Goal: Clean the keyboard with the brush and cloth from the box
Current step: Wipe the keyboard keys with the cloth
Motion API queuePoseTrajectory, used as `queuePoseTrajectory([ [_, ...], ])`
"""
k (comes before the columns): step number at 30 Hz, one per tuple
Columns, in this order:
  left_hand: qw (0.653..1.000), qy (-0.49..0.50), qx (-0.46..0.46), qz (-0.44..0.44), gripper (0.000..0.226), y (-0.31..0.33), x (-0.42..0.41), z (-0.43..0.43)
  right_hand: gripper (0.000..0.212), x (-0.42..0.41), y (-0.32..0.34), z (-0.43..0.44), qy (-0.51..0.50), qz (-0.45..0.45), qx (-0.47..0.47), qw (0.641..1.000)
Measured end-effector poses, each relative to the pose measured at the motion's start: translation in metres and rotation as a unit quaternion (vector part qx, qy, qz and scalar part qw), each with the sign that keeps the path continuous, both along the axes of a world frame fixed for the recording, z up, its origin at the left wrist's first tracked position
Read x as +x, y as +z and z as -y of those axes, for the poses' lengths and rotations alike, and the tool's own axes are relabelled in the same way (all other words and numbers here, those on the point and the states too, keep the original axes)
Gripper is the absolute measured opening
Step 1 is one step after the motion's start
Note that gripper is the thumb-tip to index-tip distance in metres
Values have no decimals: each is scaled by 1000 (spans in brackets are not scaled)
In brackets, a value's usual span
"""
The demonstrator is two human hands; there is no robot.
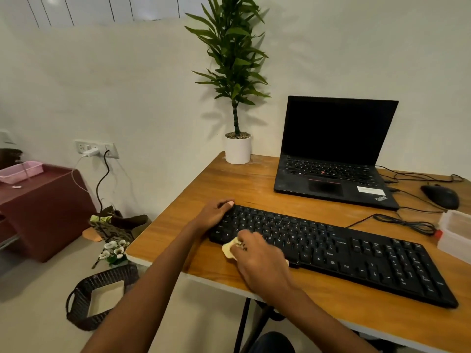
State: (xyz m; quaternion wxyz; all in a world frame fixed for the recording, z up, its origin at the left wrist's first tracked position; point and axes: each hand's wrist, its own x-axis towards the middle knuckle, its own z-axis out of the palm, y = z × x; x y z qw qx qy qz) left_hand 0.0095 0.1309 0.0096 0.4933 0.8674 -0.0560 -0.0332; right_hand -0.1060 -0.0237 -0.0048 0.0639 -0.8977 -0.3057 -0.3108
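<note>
Keyboard point(356, 253) is lying across the wooden tabletop point(254, 179), and the left hand point(216, 212) is gripping its far-left corner. The right hand point(257, 261) is clutching a yellow cloth point(228, 249), mostly hidden beneath it, against the near-left keys. A translucent box point(456, 233) is being cut off at the right edge. The laptop point(331, 154) behind is showing "ThinkPad".

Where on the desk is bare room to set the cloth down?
Bare desk lies between the pot and keyboard, left of the laptop, and along the front edge before the keyboard, right of the right hand. The right end is crowded: mouse, cables, box.
</note>
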Motion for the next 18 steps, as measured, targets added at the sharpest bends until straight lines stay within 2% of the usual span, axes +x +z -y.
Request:
queuePoseTrajectory([
  [1, 999, -1, 39, 23, 35, -8, 8, -1, 29, 5, -5, -4, 3, 1, -45, 999],
  [3, 996, 15, 59, 69, 30, -22, 19, -3, 26, 14, -13, -9, 0, 6, -84, 996],
  [10, 998, 9, 25, 62, 26, -27, 25, -7, 6, 31, -5, -51, 49, 44, -94, 993],
  [14, 998, 3, 18, 57, 27, -31, 27, -8, 19, 25, -7, -41, 30, 6, -102, 994],
  [18, 997, 29, 44, 63, 25, -38, 32, -8, 29, 7, -10, -9, -27, -46, -68, 996],
])
